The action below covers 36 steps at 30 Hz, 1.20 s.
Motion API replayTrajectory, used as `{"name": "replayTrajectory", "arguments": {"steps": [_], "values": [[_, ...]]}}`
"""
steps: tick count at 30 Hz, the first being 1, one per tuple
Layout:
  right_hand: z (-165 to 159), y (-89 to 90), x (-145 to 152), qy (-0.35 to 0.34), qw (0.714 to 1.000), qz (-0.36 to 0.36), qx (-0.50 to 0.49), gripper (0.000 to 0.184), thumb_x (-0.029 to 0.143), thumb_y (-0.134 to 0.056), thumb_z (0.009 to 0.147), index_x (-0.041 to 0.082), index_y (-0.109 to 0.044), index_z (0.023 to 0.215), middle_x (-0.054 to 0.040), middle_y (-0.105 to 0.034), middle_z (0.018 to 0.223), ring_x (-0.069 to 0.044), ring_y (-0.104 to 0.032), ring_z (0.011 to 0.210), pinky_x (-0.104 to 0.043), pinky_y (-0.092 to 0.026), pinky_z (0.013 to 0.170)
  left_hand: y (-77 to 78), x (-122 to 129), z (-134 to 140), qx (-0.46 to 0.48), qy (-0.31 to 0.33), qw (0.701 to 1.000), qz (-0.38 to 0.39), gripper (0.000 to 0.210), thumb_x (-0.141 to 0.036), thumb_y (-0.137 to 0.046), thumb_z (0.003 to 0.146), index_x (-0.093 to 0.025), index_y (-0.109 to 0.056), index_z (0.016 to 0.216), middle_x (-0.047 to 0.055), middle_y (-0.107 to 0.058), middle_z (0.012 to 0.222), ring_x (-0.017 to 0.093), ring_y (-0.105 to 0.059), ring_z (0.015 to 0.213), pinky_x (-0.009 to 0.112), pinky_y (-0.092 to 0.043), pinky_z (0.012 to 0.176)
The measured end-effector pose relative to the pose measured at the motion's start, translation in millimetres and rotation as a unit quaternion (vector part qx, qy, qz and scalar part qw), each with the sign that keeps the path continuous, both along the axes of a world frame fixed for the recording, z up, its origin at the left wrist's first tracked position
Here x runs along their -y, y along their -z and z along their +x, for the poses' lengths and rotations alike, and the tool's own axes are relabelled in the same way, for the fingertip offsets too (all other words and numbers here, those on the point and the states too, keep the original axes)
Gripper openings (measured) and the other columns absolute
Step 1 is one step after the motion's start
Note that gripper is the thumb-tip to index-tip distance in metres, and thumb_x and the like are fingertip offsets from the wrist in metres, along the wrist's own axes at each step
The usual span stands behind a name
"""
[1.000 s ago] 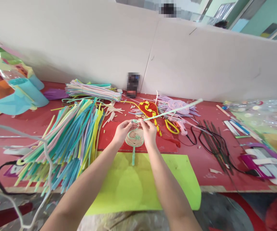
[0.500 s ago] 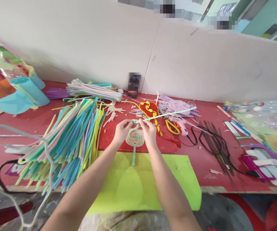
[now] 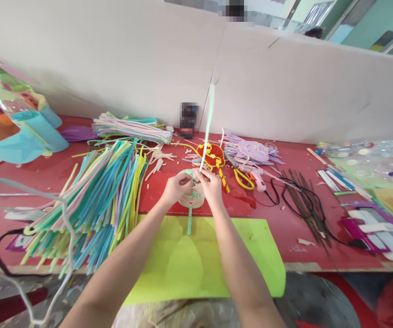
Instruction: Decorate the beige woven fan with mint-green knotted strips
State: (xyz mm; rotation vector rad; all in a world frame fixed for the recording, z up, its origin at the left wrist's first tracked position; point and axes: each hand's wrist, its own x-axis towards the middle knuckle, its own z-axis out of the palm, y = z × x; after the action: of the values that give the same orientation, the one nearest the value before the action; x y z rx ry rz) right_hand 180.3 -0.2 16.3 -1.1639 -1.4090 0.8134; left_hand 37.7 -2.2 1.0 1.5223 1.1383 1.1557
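Both hands are close together over a small fan shape [image 3: 196, 202] made of beige and mint pipe cleaners, with a mint stem [image 3: 189, 222] pointing toward me. My right hand [image 3: 209, 184] pinches a mint pipe cleaner [image 3: 209, 117], whose long free end stands almost upright. The other end forms a small coil [image 3: 190, 173], and my left hand [image 3: 176, 187] grips this coil between thumb and fingers. Beneath the fan lies a red sheet [image 3: 230, 202]; a yellow-green sheet [image 3: 237, 255] lies nearer to me.
Left of my hands is a big pile of coloured pipe cleaners [image 3: 104, 196], with a bundle [image 3: 131, 127] behind it. A red and yellow fan [image 3: 213, 156], yellow-handled scissors [image 3: 244, 179] and a glue gun [image 3: 258, 179] with a black cord lie to the right. A white wall [image 3: 114, 59] stands behind.
The free end of the mint pipe cleaner has swung from pointing right to standing nearly upright. Both hands have stayed in about the same place, still on its coiled end.
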Motion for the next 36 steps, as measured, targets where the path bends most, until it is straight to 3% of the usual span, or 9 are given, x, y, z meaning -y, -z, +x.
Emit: {"name": "replayTrajectory", "arguments": {"steps": [5, 11, 16, 24, 36], "values": [[1.1, -2.6, 1.1, -0.012, 1.000, 0.022, 0.018, 0.033, 0.049, -0.055, 0.083, 0.023, -0.072, 0.094, -0.0043, -0.070, 0.090, -0.019, -0.063, 0.082, -0.030, -0.050, 0.076, -2.4, 1.7, 0.1, -0.013, 0.001, 1.000, 0.017, 0.012, -0.023, -0.056, 0.075, -0.018, -0.065, 0.082, 0.001, -0.069, 0.077, 0.015, -0.063, 0.073, 0.025, -0.047, 0.072], [-1.9, 4.3, -1.5, -0.016, 0.998, -0.058, -0.032, 0.036, 0.054, -0.060, 0.076, 0.018, -0.067, 0.078, -0.0035, -0.068, 0.076, -0.018, -0.063, 0.071, -0.028, -0.052, 0.064, -5.7, -0.2, -0.3, 0.004, -0.014, 0.999, 0.043, 0.013, -0.024, -0.057, 0.077, -0.018, -0.066, 0.082, 0.000, -0.069, 0.079, 0.014, -0.062, 0.072, 0.023, -0.046, 0.072], [-5.3, 8.6, -1.9, -0.025, 0.992, -0.090, -0.082, 0.035, 0.051, -0.063, 0.073, 0.017, -0.067, 0.083, -0.0044, -0.069, 0.080, -0.018, -0.064, 0.074, -0.028, -0.053, 0.066, -6.6, 0.9, 0.0, 0.003, -0.017, 0.999, 0.049, 0.015, -0.027, -0.056, 0.079, -0.018, -0.066, 0.085, 0.001, -0.070, 0.079, 0.015, -0.063, 0.073, 0.024, -0.048, 0.071], [-5.7, 9.4, -1.2, 0.001, 0.997, -0.054, -0.051, 0.031, 0.047, -0.063, 0.075, 0.019, -0.071, 0.087, -0.0058, -0.073, 0.089, -0.021, -0.067, 0.081, -0.031, -0.054, 0.074, -4.9, 4.4, 1.9, -0.016, -0.027, 0.998, 0.060, 0.017, -0.024, -0.055, 0.079, -0.020, -0.069, 0.090, 0.002, -0.071, 0.086, 0.016, -0.064, 0.076, 0.024, -0.048, 0.073], [-15.3, 14.0, 0.4, -0.015, 0.975, -0.134, -0.174, 0.032, 0.041, -0.063, 0.071, 0.019, -0.070, 0.094, -0.0035, -0.071, 0.092, -0.017, -0.065, 0.081, -0.027, -0.054, 0.068, -7.2, 7.2, 1.8, -0.053, -0.016, 0.993, 0.103, 0.017, -0.022, -0.053, 0.082, -0.020, -0.068, 0.090, 0.004, -0.068, 0.084, 0.016, -0.060, 0.075, 0.023, -0.045, 0.069]]}}
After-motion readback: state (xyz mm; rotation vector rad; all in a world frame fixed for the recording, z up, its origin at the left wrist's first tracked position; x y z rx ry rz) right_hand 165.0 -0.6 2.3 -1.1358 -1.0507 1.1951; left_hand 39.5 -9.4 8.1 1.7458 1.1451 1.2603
